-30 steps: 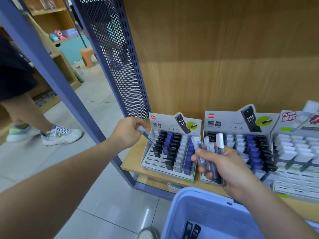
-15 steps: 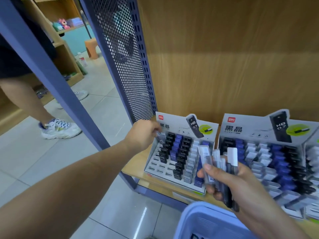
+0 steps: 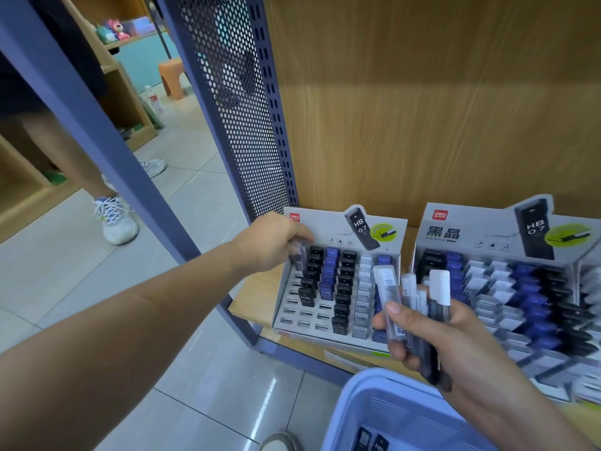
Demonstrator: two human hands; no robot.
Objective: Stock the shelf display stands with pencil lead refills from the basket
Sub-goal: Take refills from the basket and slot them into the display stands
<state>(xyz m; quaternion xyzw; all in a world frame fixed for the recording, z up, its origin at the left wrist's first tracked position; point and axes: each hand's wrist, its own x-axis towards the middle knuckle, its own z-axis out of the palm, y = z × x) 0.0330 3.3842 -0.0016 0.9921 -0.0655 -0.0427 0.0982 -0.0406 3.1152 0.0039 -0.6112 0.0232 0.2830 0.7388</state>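
A wooden shelf [image 3: 257, 288] carries two grey card stands, the left stand [image 3: 325, 227] just beside the right stand [image 3: 481, 229], both with rows of black, blue and white refill boxes. A perforated metal panel [image 3: 234, 109] rises just behind the left stand's corner, and a slanted blue post [image 3: 97, 131] crosses in front of another person's sneaker [image 3: 115, 219] on the tiled floor. A pale blue basket [image 3: 390, 408] sits below the shelf edge with a few dark boxes [image 3: 370, 441] inside.

The left arm stretches straight out to the left stand's top left corner. There the left hand [image 3: 270, 242], fingers curled, pinches one blurred pale refill [image 3: 299, 253] over the first column of slots. The right hand [image 3: 432, 340] hovers above the basket, gripping a fanned bunch of refills [image 3: 413, 297] upright, thumb across the front.
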